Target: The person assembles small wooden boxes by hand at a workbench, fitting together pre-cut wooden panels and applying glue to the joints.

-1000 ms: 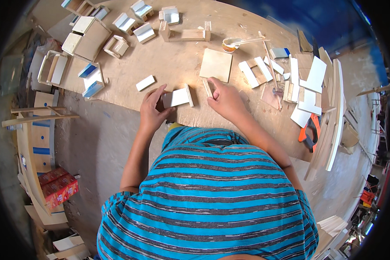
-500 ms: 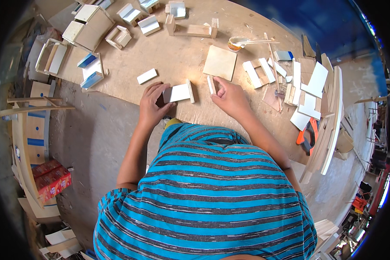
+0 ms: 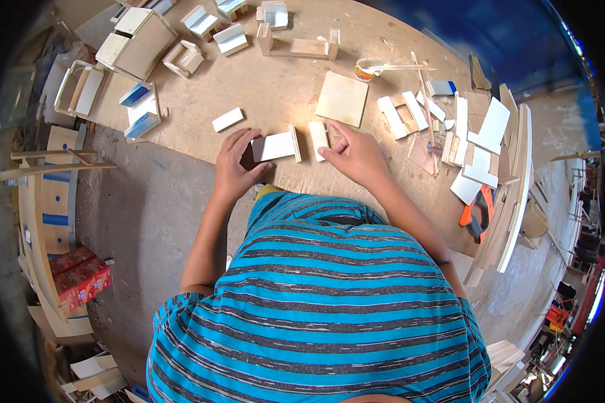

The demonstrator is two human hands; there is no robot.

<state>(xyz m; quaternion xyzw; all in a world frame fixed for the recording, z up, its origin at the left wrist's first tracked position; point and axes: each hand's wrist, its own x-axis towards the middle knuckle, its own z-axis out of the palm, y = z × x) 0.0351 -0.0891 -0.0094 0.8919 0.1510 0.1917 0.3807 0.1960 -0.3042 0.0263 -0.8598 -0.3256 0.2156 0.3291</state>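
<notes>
Right now, taking the panel (image 3: 273,146) as the clock's centre, the main risk sits between the hands. The left hand (image 3: 236,164) has thumb and fingers spread wide about the panel's 9 o'clock end; whether they truly press on it I cannot tell, and if they don't, a push could slide or tip it on the table (image 3: 282,87). Across its 3 o'clock end stands the end piece (image 3: 294,143), which a sideways knock could loosen if the joint is weak; the joint itself is too small to judge. Just beyond, also at 3, the right hand (image 3: 353,153) has the strip (image 3: 317,140) pinched between thumb and fingers, apart from the end piece. A pinch on one side could let it twist. The block (image 3: 228,119) lies loose at 10, where a stray left knuckle could nudge it. Farther off at 2 is the board (image 3: 341,99), near the right fingers and easily shoved; beyond it the bowl (image 3: 364,72) has sticks across it that a careless reach could catch, tipping it. Farthest, between 3 and 4, the saw (image 3: 477,211) could snag the right forearm if that swung wide.
</notes>
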